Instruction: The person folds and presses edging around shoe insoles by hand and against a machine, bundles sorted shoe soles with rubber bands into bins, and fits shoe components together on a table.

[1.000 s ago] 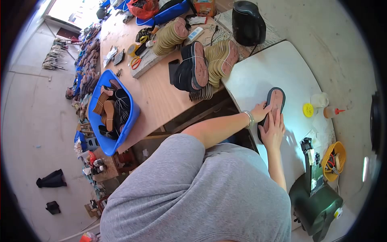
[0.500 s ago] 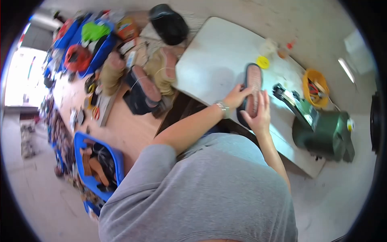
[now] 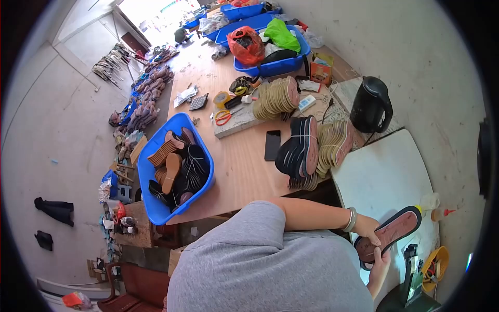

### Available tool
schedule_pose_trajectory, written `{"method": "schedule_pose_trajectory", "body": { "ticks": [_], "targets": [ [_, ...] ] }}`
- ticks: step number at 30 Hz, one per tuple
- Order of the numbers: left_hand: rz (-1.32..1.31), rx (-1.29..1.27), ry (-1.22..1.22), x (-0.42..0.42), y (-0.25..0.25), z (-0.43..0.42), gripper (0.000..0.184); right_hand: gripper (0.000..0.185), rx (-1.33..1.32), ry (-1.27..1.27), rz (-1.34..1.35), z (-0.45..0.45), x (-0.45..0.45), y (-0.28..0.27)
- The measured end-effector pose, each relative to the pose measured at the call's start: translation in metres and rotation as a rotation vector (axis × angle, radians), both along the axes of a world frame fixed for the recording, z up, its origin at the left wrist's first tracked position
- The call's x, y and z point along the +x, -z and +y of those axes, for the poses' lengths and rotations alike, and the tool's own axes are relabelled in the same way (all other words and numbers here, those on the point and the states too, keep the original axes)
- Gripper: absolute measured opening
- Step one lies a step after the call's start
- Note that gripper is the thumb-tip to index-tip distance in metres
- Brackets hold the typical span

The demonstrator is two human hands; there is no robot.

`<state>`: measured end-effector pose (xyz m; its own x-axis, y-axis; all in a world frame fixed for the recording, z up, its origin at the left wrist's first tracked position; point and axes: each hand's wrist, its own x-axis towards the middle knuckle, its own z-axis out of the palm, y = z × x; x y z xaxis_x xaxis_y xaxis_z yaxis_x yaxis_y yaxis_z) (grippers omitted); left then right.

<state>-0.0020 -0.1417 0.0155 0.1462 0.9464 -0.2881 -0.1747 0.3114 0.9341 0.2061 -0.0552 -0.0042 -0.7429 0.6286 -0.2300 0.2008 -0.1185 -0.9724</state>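
A sole with a pink insole and black edge (image 3: 399,227) is held at a slant over the white table (image 3: 382,171). My left hand (image 3: 367,229), with a bracelet on its wrist, grips the sole's side near the middle. Lower down, my right hand (image 3: 381,262) has its thumb on the insole and its fingers underneath, mostly hidden. Another dark edge shows beneath the sole's lower end; whether it is a second sole I cannot tell.
A black kettle (image 3: 370,105) stands behind the white table. Left of it are tied sole stacks (image 3: 300,148), a phone (image 3: 272,145) and a blue basin of soles (image 3: 210,183). A dark green machine (image 3: 408,296) and yellow basket (image 3: 436,268) are at lower right.
The sole has been raised and tilted from the tabletop, and both hands now grip it instead of lying over it. The camera view has swung, shifting the scene.
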Motion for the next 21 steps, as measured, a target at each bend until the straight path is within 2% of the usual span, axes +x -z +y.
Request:
{"method": "schedule_pose_trajectory", "body": {
  "ticks": [6,10,11,15,21],
  "targets": [
    [0.046,0.077,-0.092,-0.004,-0.005,0.000,0.027,0.035,0.239,0.214,0.061,-0.020,-0.026,-0.004],
    [-0.039,0.023,-0.165,0.007,-0.025,0.017,0.028,0.043,0.566,0.149,-0.287,0.002,-0.012,-0.004],
    [-0.037,0.026,-0.163,0.010,-0.027,0.021,0.028,0.043,0.569,0.152,-0.285,0.004,-0.009,-0.001],
    [-0.143,-0.024,-0.169,0.023,-0.032,0.034,0.031,0.041,0.911,0.334,-0.199,0.006,-0.001,0.013],
    [-0.277,0.007,-0.276,0.042,-0.015,0.058,0.032,0.040,1.009,0.275,-0.192,0.019,-0.006,-0.016]
  ]
}}
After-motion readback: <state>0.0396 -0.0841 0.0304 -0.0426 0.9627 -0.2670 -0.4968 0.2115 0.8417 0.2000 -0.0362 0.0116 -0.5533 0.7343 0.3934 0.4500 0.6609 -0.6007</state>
